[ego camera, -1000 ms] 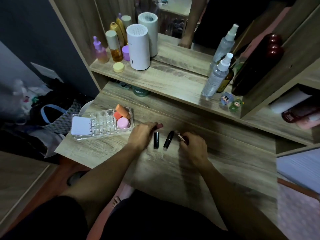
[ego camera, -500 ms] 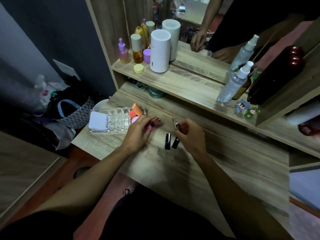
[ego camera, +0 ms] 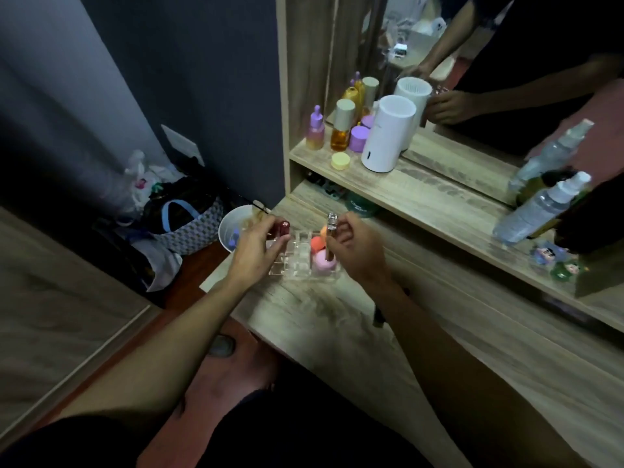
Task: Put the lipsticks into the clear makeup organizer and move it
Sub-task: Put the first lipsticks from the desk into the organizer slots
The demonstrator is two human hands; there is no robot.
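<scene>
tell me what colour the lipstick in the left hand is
Dark red, seen in the head view: lipstick in the left hand.

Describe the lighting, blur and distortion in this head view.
Head view: dim light with dark corners; motion blur smears the desk and clear makeup organizer; wide-angle lens bends the shelf; the left hand and right hand stay fairly sharp.

Both forearms reach forward side by side, the left hand [ego camera: 254,248] pinching with fingertips [ego camera: 274,228] raised, the right hand [ego camera: 358,248] curled closed, knuckles up, thumb toward the left hand.
</scene>
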